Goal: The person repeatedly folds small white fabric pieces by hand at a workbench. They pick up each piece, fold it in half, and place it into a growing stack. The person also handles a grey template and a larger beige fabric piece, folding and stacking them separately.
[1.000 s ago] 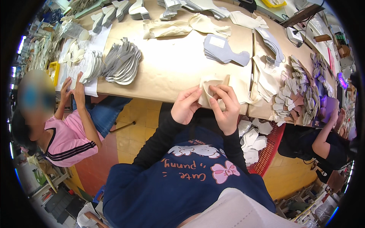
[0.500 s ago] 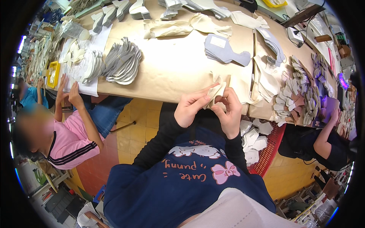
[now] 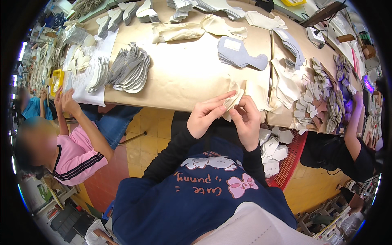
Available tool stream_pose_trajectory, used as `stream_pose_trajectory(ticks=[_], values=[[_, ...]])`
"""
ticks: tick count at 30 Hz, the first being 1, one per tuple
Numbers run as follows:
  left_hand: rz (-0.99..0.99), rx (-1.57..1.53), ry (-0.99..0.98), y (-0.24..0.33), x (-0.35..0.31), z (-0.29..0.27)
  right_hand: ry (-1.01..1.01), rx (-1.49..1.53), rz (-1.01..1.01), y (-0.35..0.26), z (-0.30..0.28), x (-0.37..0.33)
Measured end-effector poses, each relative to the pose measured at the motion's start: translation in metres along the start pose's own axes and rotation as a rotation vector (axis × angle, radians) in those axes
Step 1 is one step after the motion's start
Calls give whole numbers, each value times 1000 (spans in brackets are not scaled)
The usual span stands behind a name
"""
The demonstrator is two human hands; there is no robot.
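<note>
Between my two hands, at the table's front edge, is a folded cream fabric piece (image 3: 233, 97). My left hand (image 3: 207, 116) pinches it from the left with thumb and fingers. On the other side my right hand (image 3: 246, 119) grips its right edge, fingertips bent toward the thumb. More cream fabric (image 3: 256, 94) lies on the table just right of the held piece. Beyond the hands rests a stack of grey shoe-shaped cut pieces (image 3: 239, 53) with a pale label on top.
A fanned bundle of grey and white pieces (image 3: 131, 67) lies left, cream pieces (image 3: 179, 32) farther back. Heaps of small cut pieces (image 3: 312, 102) cover the right side. A red basket (image 3: 290, 159) of white scraps stands below the edge. Co-workers sit at left (image 3: 77, 151) and right (image 3: 347, 143).
My fingers have shifted slightly on the cream fabric, and its folds lie differently. The left co-worker's hands have lowered a little; the right co-worker's arm has reached farther over the table.
</note>
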State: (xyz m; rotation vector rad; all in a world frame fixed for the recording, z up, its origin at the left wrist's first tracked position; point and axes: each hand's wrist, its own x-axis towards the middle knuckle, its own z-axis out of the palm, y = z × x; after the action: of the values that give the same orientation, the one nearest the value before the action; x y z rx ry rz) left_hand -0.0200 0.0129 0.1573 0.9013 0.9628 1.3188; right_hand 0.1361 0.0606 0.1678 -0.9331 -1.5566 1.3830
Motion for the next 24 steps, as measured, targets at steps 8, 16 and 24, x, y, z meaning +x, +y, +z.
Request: stream_pose_trajectory(ticks=[8, 16, 24], values=[[17, 55, -1, 5, -1, 3, 6, -19, -5, 0, 0, -1], [-21, -104, 50, -1, -1, 3, 25, -153, -55, -6, 4, -1], [-94, -231, 121, -14, -4, 3, -25, -227, -54, -8, 4, -4]])
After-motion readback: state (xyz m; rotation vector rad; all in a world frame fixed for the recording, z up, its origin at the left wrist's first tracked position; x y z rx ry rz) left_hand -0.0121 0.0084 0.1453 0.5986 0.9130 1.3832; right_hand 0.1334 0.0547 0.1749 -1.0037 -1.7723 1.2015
